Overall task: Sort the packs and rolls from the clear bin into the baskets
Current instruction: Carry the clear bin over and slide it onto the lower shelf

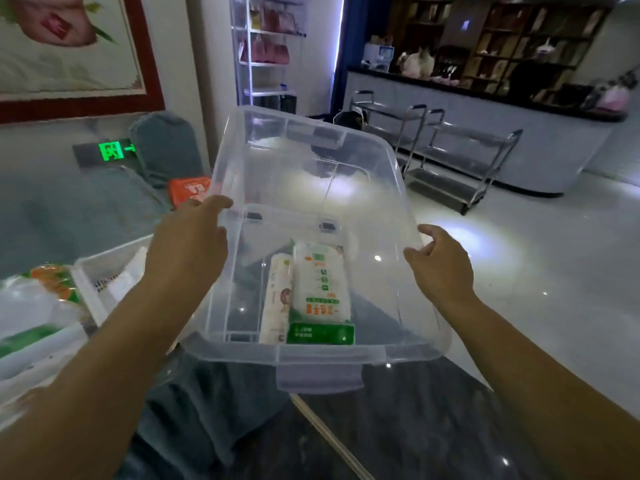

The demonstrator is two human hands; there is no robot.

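The clear bin [311, 355] is tilted in front of me, with its open top facing me. Inside it, against the near wall, lie a white and green pack [320, 292] and a white roll [277, 299] side by side. My left hand [188, 244] grips the bin's left rim. On the right rim rests my right hand [441, 266], thumb and fingers closed on the edge. A white basket [86, 271] stands to the left of the bin and holds white packs.
An orange pack [188, 190] lies behind my left hand. Packs with orange and green print [52, 280] sit at the far left. Blue chairs [166, 147] stand behind. Metal trolleys [460, 161] and a counter stand at the back right. A dark tabletop [398, 427] lies below.
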